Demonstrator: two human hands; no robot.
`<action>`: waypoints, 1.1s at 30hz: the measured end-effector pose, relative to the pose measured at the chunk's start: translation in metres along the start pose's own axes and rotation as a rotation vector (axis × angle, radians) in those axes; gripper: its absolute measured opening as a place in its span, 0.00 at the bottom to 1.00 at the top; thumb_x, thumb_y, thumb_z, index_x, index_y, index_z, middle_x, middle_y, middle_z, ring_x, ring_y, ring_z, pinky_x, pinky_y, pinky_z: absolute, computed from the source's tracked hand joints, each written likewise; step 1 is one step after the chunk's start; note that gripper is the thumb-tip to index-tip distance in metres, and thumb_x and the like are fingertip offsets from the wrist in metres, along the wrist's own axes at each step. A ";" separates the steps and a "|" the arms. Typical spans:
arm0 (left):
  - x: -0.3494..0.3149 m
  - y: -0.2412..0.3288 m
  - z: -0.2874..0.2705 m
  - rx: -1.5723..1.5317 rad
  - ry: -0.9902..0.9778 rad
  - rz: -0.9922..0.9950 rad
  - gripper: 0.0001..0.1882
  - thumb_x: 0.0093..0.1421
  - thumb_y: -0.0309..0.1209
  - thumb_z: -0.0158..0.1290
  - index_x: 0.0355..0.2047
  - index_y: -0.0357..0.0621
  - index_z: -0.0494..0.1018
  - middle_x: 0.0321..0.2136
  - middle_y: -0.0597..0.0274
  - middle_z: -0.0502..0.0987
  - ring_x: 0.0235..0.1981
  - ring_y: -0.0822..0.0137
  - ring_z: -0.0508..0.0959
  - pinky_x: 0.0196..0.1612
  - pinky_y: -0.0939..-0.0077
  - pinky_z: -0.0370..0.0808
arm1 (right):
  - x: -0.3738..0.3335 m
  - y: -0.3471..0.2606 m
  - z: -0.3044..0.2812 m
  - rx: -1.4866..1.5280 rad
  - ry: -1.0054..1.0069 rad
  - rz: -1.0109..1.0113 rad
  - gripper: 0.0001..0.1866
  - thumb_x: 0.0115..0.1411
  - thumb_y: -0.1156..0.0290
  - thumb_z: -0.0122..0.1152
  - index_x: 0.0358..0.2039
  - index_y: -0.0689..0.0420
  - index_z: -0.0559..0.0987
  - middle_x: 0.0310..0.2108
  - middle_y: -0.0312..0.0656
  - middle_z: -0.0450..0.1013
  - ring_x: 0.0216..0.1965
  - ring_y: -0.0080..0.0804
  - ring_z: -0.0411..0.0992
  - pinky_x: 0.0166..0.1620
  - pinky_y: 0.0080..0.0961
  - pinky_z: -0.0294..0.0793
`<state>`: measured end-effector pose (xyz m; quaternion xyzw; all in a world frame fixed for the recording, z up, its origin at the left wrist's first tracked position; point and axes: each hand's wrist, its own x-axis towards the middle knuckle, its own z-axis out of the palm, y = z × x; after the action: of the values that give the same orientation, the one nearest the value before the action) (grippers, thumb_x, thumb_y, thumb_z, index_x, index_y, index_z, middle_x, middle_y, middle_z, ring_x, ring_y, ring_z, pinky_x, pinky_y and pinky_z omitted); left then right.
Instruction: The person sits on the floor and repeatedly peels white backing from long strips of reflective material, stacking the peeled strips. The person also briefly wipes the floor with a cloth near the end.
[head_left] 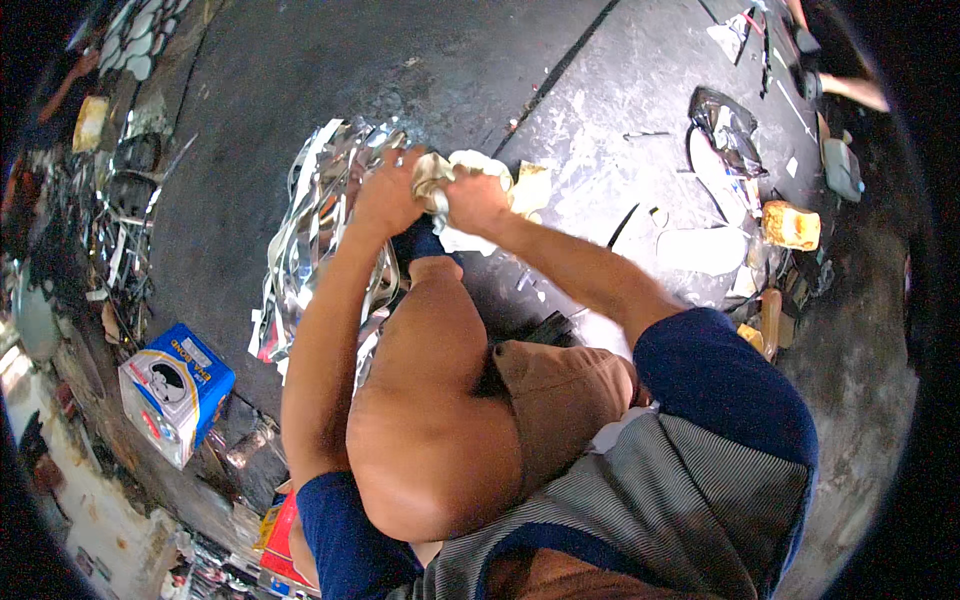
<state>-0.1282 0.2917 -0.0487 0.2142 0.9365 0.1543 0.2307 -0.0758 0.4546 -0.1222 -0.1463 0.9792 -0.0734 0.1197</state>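
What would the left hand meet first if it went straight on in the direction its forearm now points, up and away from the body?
The left hand grips crumpled pale material together with the right hand. Straight beyond it lies the pile of shiny silver strips, then bare dark floor. Depth is unclear, so it might pass above the strips.

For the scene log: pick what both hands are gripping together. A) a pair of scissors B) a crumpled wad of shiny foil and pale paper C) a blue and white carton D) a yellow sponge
B: the left hand and right hand close together on the crumpled foil wad, above the pile of silver foil strips; the blue and white carton lies apart on the floor.
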 end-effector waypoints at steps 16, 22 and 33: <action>0.011 0.013 0.084 -0.663 0.430 -0.129 0.22 0.51 0.31 0.58 0.47 0.39 0.73 0.40 0.47 0.74 0.35 0.57 0.77 0.40 0.65 0.74 | 0.007 0.066 0.008 -0.020 -0.034 0.094 0.23 0.47 0.64 0.57 0.47 0.43 0.76 0.43 0.47 0.69 0.42 0.45 0.73 0.40 0.44 0.76; 0.003 0.011 0.067 -0.781 0.518 -0.196 0.19 0.52 0.26 0.58 0.45 0.39 0.73 0.40 0.53 0.75 0.34 0.65 0.77 0.35 0.74 0.75 | 0.069 0.201 -0.084 0.164 0.356 0.657 0.31 0.49 0.50 0.59 0.54 0.45 0.71 0.53 0.50 0.64 0.51 0.52 0.69 0.51 0.50 0.69; 0.004 0.012 0.099 -0.827 0.426 -0.133 0.17 0.50 0.28 0.61 0.41 0.36 0.75 0.32 0.57 0.78 0.30 0.69 0.76 0.34 0.75 0.73 | -0.066 0.161 0.078 0.378 0.616 0.731 0.31 0.50 0.54 0.63 0.52 0.55 0.68 0.53 0.56 0.63 0.53 0.51 0.64 0.57 0.37 0.62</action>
<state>-0.0783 0.3227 -0.1292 0.0073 0.8345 0.5401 0.1086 -0.0377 0.6185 -0.2123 0.2583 0.9259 -0.2420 -0.1321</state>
